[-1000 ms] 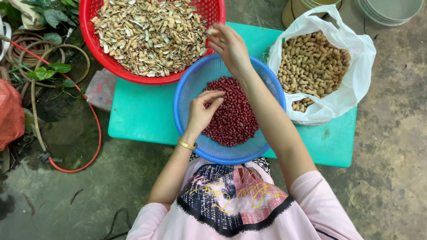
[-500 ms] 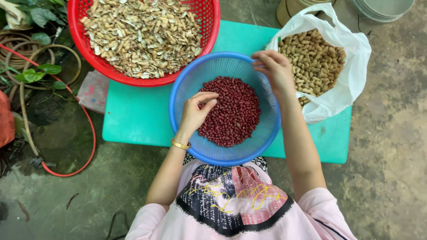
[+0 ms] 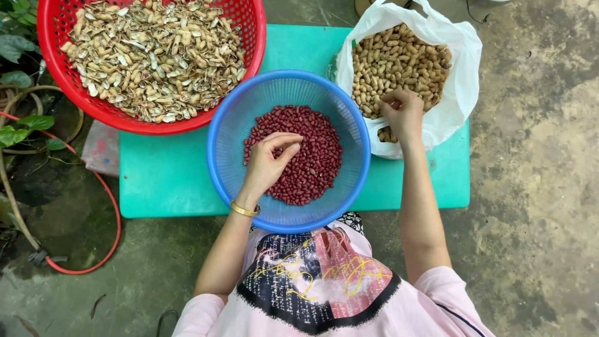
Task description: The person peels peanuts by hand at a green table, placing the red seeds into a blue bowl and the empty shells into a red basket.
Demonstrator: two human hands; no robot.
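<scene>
My left hand (image 3: 269,161), with a gold bangle at the wrist, hovers over the blue plastic basket (image 3: 349,118) of red peanut kernels (image 3: 315,163). Its fingers are pinched together, and I cannot see anything between them. My right hand (image 3: 405,114) reaches into the white plastic bag (image 3: 465,68) of unshelled peanuts (image 3: 390,59), fingers curled down around some pods. A red basket (image 3: 53,59) at the upper left is heaped with empty peanut shells (image 3: 156,53).
The baskets and bag stand on a low teal table (image 3: 168,181) on a rough concrete floor (image 3: 536,187). A red hose (image 3: 112,218) and green plants (image 3: 22,125) lie on the left. A pink cloth scrap (image 3: 100,150) sits by the table's left edge.
My right hand has travelled from the red basket of shells, across the blue basket's rim, into the white bag of peanuts. My left hand stays over the kernels.
</scene>
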